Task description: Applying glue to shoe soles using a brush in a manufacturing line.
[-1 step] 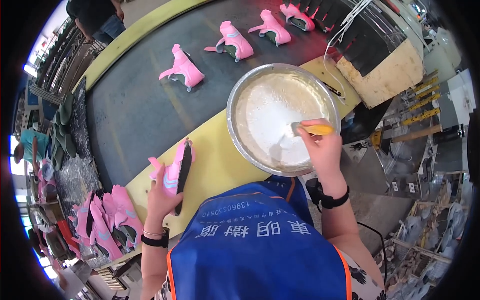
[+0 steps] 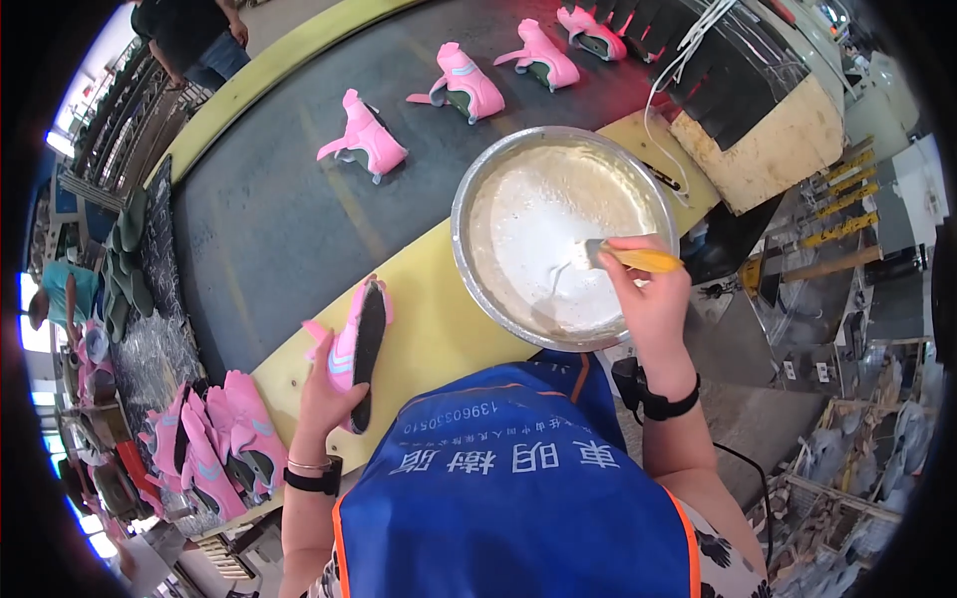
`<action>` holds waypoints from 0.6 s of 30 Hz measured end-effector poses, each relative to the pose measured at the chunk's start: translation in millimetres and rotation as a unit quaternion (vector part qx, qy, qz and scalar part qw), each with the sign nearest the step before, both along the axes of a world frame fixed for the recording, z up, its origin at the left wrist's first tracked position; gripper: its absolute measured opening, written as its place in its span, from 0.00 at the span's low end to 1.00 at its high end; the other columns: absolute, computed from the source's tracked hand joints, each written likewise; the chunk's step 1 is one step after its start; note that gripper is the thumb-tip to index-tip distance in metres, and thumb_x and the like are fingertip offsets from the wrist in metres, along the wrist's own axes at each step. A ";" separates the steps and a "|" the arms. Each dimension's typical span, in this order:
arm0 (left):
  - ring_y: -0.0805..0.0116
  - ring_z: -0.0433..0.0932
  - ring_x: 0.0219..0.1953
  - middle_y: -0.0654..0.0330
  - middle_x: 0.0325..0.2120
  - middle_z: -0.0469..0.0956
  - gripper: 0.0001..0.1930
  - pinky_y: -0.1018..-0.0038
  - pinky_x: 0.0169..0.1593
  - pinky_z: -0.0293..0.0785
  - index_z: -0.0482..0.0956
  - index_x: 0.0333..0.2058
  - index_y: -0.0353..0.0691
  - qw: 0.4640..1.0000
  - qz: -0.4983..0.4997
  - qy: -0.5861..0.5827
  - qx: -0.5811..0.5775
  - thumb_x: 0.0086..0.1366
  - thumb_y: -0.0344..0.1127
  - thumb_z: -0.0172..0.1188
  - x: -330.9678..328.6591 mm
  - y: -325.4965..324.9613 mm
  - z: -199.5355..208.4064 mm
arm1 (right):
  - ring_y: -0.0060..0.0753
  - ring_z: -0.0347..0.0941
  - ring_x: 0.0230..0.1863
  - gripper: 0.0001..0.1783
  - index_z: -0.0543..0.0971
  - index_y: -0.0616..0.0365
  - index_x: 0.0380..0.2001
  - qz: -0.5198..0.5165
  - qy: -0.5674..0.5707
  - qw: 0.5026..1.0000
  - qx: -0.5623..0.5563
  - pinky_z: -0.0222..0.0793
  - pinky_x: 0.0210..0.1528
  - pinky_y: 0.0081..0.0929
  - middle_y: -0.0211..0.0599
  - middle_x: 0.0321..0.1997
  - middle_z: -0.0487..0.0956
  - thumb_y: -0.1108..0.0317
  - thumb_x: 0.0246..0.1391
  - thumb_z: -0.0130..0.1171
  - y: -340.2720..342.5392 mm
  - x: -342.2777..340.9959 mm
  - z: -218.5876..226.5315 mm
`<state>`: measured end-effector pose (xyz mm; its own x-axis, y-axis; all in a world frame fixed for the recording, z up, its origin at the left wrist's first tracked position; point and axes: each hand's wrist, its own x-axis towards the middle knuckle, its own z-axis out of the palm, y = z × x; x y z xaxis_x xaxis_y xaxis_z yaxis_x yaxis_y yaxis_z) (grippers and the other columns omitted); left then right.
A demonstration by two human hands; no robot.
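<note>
My left hand (image 2: 327, 397) is wrapped round a pink shoe upper (image 2: 344, 351), thumb against its edge. The upper is tipped so that its dark, flat underside (image 2: 370, 334) shows toward the right. Over the metal basin (image 2: 463, 239), my right hand (image 2: 656, 304) pinches a brush with a yellow handle (image 2: 648, 260). The brush's pale bristles point left, just above or at the surface of the white liquid (image 2: 533, 239); I cannot tell whether they touch it. A thin streak marks the liquid below them.
Several pink shoe uppers (image 2: 367, 138) stand in a row on the dark conveyor belt (image 2: 269, 209). More pink uppers (image 2: 239, 429) are heaped at the left. A yellow board (image 2: 429, 299) edges the belt. A white cable (image 2: 653, 110) hangs beyond the basin. Another person (image 2: 194, 35) stands at the far left.
The brush has risen slightly and shifted right, its handle turning a little. My left hand has rolled the shoe upper, so more of its dark underside shows.
</note>
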<state>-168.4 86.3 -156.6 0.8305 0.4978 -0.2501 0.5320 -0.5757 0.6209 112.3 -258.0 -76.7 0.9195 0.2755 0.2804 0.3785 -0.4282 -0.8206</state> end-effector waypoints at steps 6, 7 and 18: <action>0.63 0.69 0.62 0.52 0.62 0.67 0.42 0.70 0.63 0.66 0.53 0.70 0.34 0.850 0.123 -0.152 -0.489 0.56 0.33 0.59 22.4 -29.5 16.9 | 0.36 0.80 0.33 0.08 0.80 0.62 0.37 0.044 -0.073 0.996 0.014 0.75 0.35 0.26 0.40 0.34 0.80 0.74 0.54 0.68 1.6 1.0 -1.0; 0.63 0.71 0.61 0.52 0.61 0.69 0.41 0.70 0.64 0.67 0.55 0.69 0.32 0.826 0.114 -0.167 -0.526 0.58 0.34 0.58 28.7 -35.4 23.8 | 0.39 0.80 0.34 0.09 0.80 0.63 0.36 0.032 0.007 0.997 -0.064 0.74 0.36 0.28 0.41 0.34 0.79 0.74 0.53 0.68 0.9 2.8 -5.1; 0.63 0.69 0.63 0.48 0.62 0.67 0.41 0.69 0.64 0.65 0.52 0.69 0.29 0.813 -0.081 -0.070 -0.573 0.62 0.45 0.56 102.5 -85.9 108.0 | 0.33 0.78 0.38 0.09 0.82 0.50 0.37 0.038 -0.177 0.974 -0.136 0.61 0.57 0.36 0.28 0.34 0.80 0.68 0.50 0.68 -7.6 2.3 5.8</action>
<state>-65.8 0.5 -48.5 0.9224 -0.1136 -0.3692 0.3843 0.3670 0.8471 114.6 -265.7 -71.0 0.7524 0.4468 0.4840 0.6563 -0.5715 -0.4927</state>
